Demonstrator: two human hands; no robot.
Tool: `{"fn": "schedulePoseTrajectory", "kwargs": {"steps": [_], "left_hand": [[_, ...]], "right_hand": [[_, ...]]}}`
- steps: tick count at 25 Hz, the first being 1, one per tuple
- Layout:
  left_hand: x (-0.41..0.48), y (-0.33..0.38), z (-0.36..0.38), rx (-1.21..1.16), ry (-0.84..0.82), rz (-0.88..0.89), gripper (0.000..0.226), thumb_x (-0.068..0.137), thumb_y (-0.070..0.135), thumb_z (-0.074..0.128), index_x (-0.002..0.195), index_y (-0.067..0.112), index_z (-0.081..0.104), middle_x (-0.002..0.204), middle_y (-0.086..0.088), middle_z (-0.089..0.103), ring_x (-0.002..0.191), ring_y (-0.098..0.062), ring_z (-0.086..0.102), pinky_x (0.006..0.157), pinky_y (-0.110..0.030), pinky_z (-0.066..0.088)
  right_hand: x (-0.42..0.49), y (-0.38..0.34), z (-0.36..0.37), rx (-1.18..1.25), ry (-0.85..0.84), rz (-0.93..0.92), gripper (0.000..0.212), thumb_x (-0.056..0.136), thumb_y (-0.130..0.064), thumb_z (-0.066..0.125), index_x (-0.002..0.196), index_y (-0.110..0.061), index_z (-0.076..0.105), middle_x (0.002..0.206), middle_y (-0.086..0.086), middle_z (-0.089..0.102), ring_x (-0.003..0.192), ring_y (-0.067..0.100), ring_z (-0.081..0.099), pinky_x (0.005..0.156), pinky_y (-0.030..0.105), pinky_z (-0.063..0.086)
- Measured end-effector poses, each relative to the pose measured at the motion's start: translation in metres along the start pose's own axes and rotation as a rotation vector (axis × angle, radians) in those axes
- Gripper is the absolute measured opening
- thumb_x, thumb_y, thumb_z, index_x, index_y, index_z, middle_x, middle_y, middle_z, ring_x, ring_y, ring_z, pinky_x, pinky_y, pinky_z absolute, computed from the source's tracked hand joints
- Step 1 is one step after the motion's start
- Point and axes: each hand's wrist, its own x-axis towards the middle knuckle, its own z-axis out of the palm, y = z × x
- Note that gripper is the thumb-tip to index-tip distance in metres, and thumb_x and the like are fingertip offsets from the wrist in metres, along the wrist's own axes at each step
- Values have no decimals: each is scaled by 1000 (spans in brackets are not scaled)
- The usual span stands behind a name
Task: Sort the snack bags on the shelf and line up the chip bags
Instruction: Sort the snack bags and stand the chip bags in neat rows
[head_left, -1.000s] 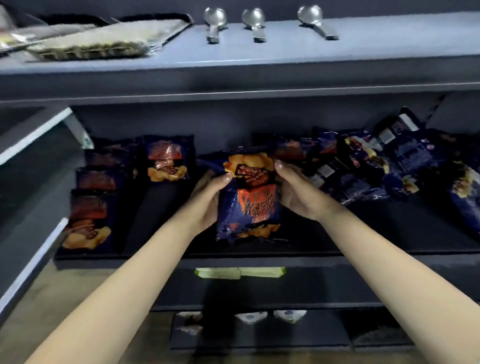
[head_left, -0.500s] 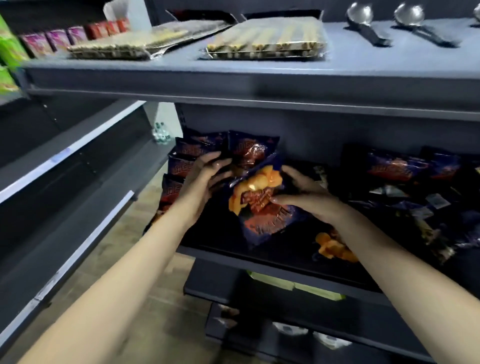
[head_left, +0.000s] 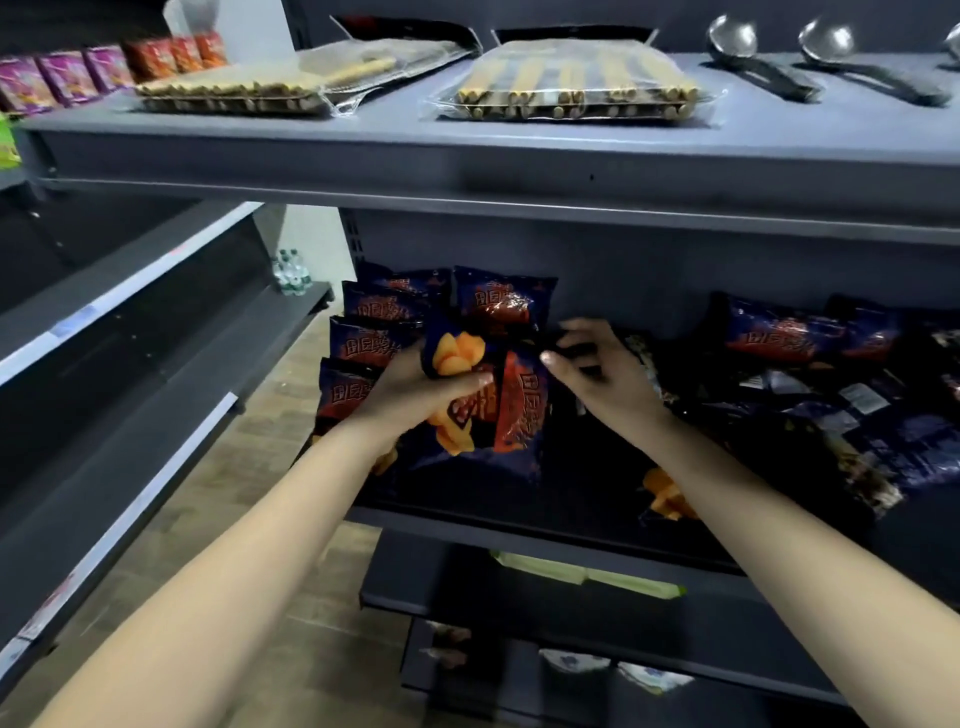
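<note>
Head view puts the chip bag (head_left: 488, 415) right between our hands, over the front left part of the shelf (head_left: 519, 525). Our left hand (head_left: 415, 387) grips it near its crumpled top, fingers wrapped across the foil, so the bag hangs from that side alone. Our right hand (head_left: 597, 382) sits just beside the bag's right edge, its fingers loosely curled round nothing (whether the thumb tip touches the foil we cannot tell). The bag's long axis runs roughly front to back, a little tilted, printed face towards us. The lined-up bags (head_left: 371, 358) lie immediately to its left, and a back bag (head_left: 498, 306) lies directly behind it. We judge the free slot to be just in front of that back bag. The left hand is nearer the row. The unsorted pile (head_left: 831, 405) lies well to the right, nearer the right hand.
</note>
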Motion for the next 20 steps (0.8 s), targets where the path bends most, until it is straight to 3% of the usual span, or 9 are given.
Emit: {"fn": "schedulePoseTrajectory", "kwargs": {"steps": [2,4,6,8,11,13,14,17,20], "left_hand": [[4,-2,9,-212,204,6,36,78,21,74,111,18,59,102,3,67,88,-19,65,70,-32,53],[4,-4,23,-403,374,-26,34,78,19,73,109,18,59,99,3,67,89,-13,66,74,-30,55],[2,-6,40,-573,492,-63,38,79,18,72,114,19,57,104,2,66,96,-13,65,84,-30,53],[-1,-10,59,-707,548,-130,45,79,20,72,120,18,55,111,-1,65,101,-16,63,91,-36,51],[-4,-19,79,-821,553,-277,56,76,26,74,126,16,51,116,-7,64,101,-21,64,90,-42,51],[-3,-24,84,-844,510,-275,57,77,22,74,128,13,51,119,-11,63,103,-23,64,87,-40,53],[-3,-26,83,-850,480,-253,56,77,18,74,128,11,51,120,-12,62,104,-23,63,87,-39,52],[-5,-29,72,-832,435,-189,56,77,6,72,127,14,47,117,-8,61,108,-23,60,92,-38,51],[-7,-32,59,-515,432,-62,65,77,4,72,129,21,36,114,5,54,110,-11,54,90,-20,45]], "right_hand": [[-1,-1,-4,79,43,108,61,84,-33,65,136,-15,38,128,-3,49,93,4,57,72,6,45],[-8,-2,-3,348,-62,308,70,85,-31,64,144,-17,28,127,-5,51,98,5,56,83,16,49],[-18,0,2,705,-240,526,56,84,-26,64,134,-17,42,115,-2,60,99,15,62,90,33,52],[-30,1,16,893,-321,591,27,84,-19,62,110,-15,57,109,4,64,99,21,64,91,35,51],[-43,2,43,1103,-231,601,43,76,-19,67,117,-8,58,110,12,66,93,23,65,79,33,56],[-42,6,51,1155,-149,584,56,77,-17,69,128,-2,52,112,18,63,88,24,65,66,32,55],[-40,9,50,1159,-111,564,56,79,-14,68,130,-1,49,115,20,62,90,26,65,66,31,54],[-35,16,36,1028,-56,527,50,80,0,63,129,-3,51,121,19,61,105,29,62,80,34,54],[-32,27,19,732,-49,442,52,78,7,64,128,-3,51,119,16,63,110,28,60,93,38,50]]}}
